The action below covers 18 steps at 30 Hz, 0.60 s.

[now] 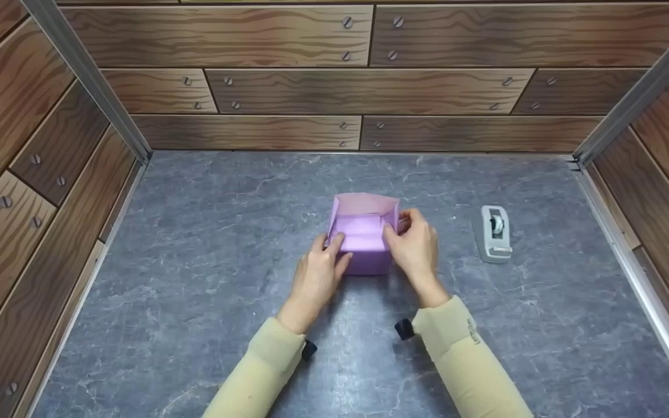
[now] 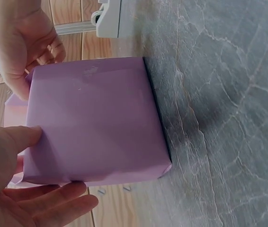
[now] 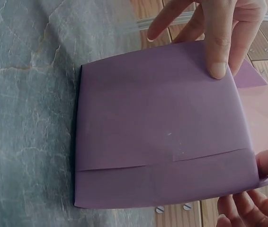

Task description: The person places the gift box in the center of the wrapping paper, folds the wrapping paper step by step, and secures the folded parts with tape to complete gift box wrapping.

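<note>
A box wrapped in purple paper stands on the grey table in front of me, its paper standing up past the top at the back and sides. My left hand grips its near left corner, thumb on the near face and fingers along the left side and top edge. At the right side, my right hand pinches the upright paper flap between thumb and fingers, the thumb inside. A paper seam runs along the near face in the right wrist view.
To the right of the box stands a light grey tape dispenser with a roll in it. Wood-patterned walls close off the back and both sides, with metal rails along the table's edges.
</note>
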{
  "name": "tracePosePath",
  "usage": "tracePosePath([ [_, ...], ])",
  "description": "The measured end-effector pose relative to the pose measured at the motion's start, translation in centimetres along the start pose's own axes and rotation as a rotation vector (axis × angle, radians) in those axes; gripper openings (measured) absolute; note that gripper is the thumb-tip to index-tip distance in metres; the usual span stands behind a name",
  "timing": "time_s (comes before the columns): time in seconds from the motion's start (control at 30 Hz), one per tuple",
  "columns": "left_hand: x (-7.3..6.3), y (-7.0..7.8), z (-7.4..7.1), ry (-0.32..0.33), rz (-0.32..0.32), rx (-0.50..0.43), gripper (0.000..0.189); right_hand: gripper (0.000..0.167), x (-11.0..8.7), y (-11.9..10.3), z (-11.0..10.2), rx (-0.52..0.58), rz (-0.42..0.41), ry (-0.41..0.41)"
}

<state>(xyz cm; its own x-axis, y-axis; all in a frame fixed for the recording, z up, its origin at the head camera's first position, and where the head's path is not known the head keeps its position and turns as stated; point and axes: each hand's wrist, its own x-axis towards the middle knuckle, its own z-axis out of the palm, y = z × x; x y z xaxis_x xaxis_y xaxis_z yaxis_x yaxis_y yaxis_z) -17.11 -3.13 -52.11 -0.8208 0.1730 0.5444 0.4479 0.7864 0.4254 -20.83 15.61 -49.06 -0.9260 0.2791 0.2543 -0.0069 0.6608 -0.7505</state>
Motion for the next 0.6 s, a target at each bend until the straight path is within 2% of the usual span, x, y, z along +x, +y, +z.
tracePosePath([
  [0.13, -0.01, -0.04, 0.06, 0.004, 0.001, 0.006, 0.037, 0.025, -0.03, -0.03, -0.3, 0.048, -0.032, -0.001],
  [0.3, 0.02, -0.06, 0.06, 0.008, 0.005, 0.007, 0.036, 0.023, -0.26, 0.19, -0.63, 0.105, -0.029, -0.011],
  [0.6, 0.04, -0.05, 0.0, 0.006, 0.005, 0.009, 0.037, 0.018, -0.1, 0.26, -0.12, 0.006, -0.021, 0.008],
])
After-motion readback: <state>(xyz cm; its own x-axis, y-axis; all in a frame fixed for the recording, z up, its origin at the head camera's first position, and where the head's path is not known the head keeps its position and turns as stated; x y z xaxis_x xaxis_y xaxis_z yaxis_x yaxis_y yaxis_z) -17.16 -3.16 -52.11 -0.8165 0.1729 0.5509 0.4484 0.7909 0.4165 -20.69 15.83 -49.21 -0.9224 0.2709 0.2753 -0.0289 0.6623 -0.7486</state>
